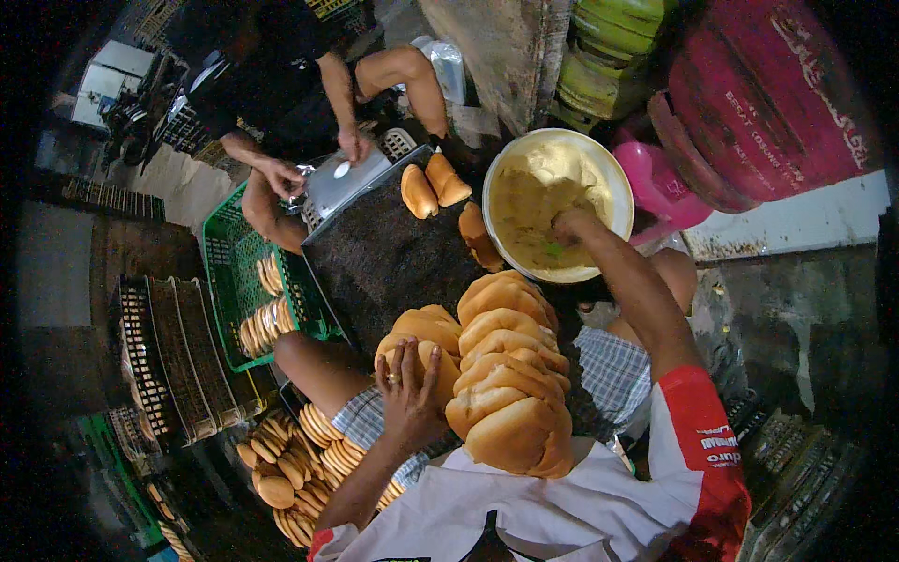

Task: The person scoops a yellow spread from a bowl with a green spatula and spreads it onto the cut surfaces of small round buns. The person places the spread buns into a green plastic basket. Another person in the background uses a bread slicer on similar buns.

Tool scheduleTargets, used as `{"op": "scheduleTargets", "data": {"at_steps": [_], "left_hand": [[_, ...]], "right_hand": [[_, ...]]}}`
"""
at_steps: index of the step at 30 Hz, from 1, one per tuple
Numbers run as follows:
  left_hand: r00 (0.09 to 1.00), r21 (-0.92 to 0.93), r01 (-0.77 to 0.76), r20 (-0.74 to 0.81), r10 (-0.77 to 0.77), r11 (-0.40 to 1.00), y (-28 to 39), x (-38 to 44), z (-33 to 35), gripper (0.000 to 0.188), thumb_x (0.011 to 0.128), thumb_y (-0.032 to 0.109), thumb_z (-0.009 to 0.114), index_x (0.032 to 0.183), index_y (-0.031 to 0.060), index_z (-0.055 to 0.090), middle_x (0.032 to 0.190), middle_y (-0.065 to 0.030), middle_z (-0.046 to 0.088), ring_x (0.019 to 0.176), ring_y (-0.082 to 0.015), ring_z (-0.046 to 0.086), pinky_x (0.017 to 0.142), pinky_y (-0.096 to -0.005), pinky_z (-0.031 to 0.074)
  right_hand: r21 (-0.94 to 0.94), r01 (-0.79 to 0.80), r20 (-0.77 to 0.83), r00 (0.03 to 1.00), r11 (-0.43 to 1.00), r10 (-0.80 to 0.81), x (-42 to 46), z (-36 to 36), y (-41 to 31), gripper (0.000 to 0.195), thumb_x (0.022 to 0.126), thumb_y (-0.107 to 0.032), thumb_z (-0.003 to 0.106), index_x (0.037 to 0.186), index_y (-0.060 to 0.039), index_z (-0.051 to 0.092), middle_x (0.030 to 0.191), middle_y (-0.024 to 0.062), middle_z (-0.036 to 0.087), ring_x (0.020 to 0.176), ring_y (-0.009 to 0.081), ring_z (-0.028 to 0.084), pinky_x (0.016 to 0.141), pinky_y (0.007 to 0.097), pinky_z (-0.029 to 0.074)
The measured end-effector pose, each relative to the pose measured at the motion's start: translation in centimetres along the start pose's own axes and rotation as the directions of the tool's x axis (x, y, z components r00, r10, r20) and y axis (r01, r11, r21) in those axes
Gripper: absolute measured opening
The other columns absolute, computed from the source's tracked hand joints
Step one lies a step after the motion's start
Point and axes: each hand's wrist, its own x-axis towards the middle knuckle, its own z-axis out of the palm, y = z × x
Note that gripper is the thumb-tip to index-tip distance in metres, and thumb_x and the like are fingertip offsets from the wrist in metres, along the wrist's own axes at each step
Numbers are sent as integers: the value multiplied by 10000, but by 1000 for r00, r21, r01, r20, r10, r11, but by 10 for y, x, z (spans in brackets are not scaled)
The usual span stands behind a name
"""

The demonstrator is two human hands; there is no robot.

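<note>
My left hand rests with spread fingers on top of a shorter row of round bread buns. Beside it, a longer row of overlapping buns runs from my chest towards a white bucket. My right hand reaches into that bucket, which holds a pale yellow cream or spread. The right fingers are partly sunk or hidden there, and something green shows just below them. Filled-looking buns lie on the dark tray near the bucket, with a browner one against its side.
Across the tray a person works over a metal box. A green crate with packed buns stands left; more buns lie lower left. Gas cylinders and a pink container stand beyond the bucket.
</note>
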Motion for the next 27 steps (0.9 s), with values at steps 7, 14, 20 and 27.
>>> {"op": "scheduleTargets", "data": {"at_steps": [7,14,20,27], "left_hand": [[935,-959,212,142,-325,189,-72,33,-61,614,800,197,804,1306,21,505,1114,-112,639,925,-199,658,781,-312,553],[935,-692,131,325,-145,-710,-61,128,-15,795,890,737,442,1312,69,533,1222,-166,620,1086,-323,624,953,-464,510],[953,-743,102,263,-149,-661,-42,159,-2,643,940,623,470,1265,74,550,1143,-131,634,1025,-281,629,924,-472,515],[758,-623,-161,420,-500,-766,-80,156,15,547,907,577,607,1196,113,573,1121,-93,630,1031,-271,631,923,-486,525]], "right_hand": [[216,219,-101,974,951,-202,-96,-125,-15,293,808,-244,620,1018,-66,720,911,150,712,814,300,680,732,418,524],[425,721,-595,678,547,-432,-136,-173,-90,249,844,-224,672,1025,-57,703,871,135,689,826,257,679,723,373,520],[46,724,-793,446,689,-416,-119,-151,-131,174,854,-242,647,960,-114,698,995,79,645,819,289,630,757,432,524],[-391,422,-793,297,818,-532,-131,-158,-149,250,846,-208,573,1064,-156,685,879,62,576,875,226,613,759,404,496]]}}
